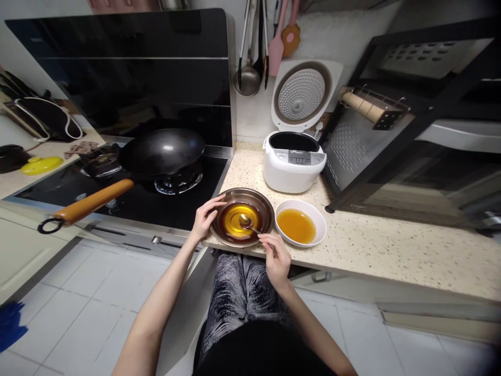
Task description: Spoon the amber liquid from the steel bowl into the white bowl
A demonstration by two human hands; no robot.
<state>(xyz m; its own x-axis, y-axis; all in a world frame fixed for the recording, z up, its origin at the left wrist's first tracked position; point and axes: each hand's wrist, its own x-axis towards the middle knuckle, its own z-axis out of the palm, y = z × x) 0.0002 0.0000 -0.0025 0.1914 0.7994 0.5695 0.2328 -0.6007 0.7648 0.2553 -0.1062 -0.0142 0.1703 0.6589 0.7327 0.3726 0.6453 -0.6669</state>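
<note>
A wide metal bowl (pixel 267 201) of clear amber liquid sits at the counter's left front edge. My left hand (pixel 205 216) grips its left rim, fingers reaching over the edge. Between the fingers of my right hand (pixel 277 257) is the handle of a metal spoon (pixel 245 221), closed in a pinch. The spoon's head lies in the liquid near the bowl's middle, the handle slanting over the right front rim. Close by on the right stands a white bowl (pixel 321 224) holding cloudier orange-brown liquid.
Behind the bowls stands a white rice cooker (pixel 294 175), lid raised. A black wok (pixel 162 149) rests on the stove, its wooden handle (pixel 94 201) jutting toward the front left. Utensils such as a skimmer (pixel 248 81) hang on the wall. A black rack (pixel 352 172) occupies the right.
</note>
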